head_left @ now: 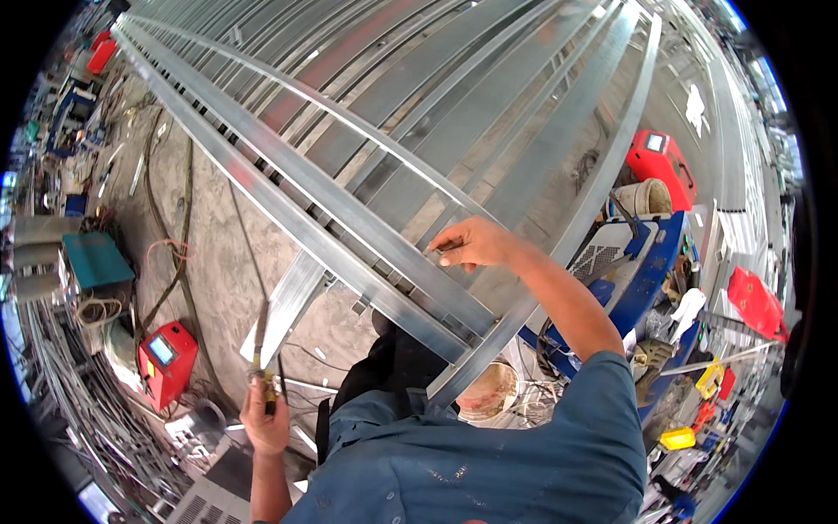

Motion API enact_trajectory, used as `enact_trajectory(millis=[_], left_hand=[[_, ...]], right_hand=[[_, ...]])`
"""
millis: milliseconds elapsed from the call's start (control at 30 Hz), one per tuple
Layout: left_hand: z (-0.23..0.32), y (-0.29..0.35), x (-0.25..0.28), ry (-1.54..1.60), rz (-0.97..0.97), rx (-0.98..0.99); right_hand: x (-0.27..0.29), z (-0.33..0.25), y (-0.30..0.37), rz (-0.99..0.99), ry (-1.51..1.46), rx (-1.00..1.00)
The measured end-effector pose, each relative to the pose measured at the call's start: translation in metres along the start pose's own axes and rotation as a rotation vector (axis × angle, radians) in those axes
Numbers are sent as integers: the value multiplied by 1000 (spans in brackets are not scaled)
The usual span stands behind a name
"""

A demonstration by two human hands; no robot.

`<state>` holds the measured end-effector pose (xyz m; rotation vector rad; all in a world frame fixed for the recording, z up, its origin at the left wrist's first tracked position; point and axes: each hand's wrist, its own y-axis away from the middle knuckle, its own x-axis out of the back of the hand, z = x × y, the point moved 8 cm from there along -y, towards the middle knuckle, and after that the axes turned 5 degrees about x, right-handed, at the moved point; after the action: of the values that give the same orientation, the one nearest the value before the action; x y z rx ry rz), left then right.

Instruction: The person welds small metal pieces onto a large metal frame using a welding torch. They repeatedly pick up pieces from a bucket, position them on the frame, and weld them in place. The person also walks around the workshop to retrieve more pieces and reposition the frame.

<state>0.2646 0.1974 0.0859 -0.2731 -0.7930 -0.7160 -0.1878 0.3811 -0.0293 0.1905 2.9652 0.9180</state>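
- L grip (264,421), low at the person's L side: fingers wrap a tool (261,332) by its handle, shaft pointing up & away from the body.
- Thin dark line runs on from nr. the tool's tip, farther ahead of L grip; rod or wire, can't tell which.
- R grip (483,242), ahead & well to the R of L grip: thumb & index tips close together, palm down; can't tell if anything small is pinched btwn them.
- Metal frame's inner rail (367,229) passes just beside R grip's fingertips; contact can't be told.
- Outer rail (349,262) runs approx. parallel, btwn the two grips, nearer the body than R grip.
- End rail (476,362) crosses under R forearm, meeting both rails nearer the body than R grip.
- Pale metal strip (284,301) slants just ahead of L grip.
- Red unit w/ lit screen (166,371) sits on the concrete floor (218,279), L of L grip; teal box (98,260) farther ahead on that side.
- Second red unit (661,166) & bucket (646,199): R of R grip, slightly ahead.
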Motion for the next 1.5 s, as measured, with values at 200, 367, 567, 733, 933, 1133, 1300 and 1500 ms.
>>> enact_trajectory(millis=[200,367,567,733,933,1133,1300,1500], left_hand=[[79,-17,-56,91,-125,-115],[97,-25,-90,118,-235,-140],[104,-18,-97,26,-254,-223],[106,-16,-94,-24,-273,-260],[108,-17,-98,-38,-295,-249],[119,-24,-102,-36,-315,-254],[121,-30,-110,-64,-364,-214],[125,-38,-120,-62,-398,-218]], right_hand=[[0,1,-5,6,15,-49],[-1,-1,-5,13,28,-70],[0,1,-5,19,20,-54],[0,2,-6,19,15,-42],[0,3,-6,20,-2,-46],[1,4,-6,23,26,-53],[0,2,-6,20,24,-57],[1,6,-8,23,12,-38]])
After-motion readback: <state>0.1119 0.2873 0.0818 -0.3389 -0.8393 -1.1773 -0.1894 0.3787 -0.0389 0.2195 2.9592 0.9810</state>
